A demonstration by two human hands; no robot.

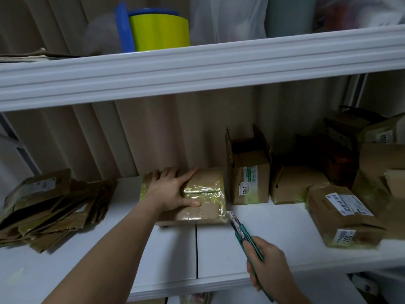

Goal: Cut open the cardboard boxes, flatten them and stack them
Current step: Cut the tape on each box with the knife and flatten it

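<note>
Your left hand (173, 189) is pressing flat, fingers spread, on the taped box (197, 196) lying on the white shelf (274, 227); your right hand (271, 266) is gripping the green cutter (245, 233), blade touching the box's corner.

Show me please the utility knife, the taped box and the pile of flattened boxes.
utility knife (245, 234): head view, green handle.
taped box (208, 189): head view, taped top face.
pile of flattened boxes (52, 211): head view, middle of pile.

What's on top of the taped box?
The left hand lies flat on the taped box, over shiny tape. The part of the lid under the palm is covered. The knife in the right hand only reaches its corner.
</note>
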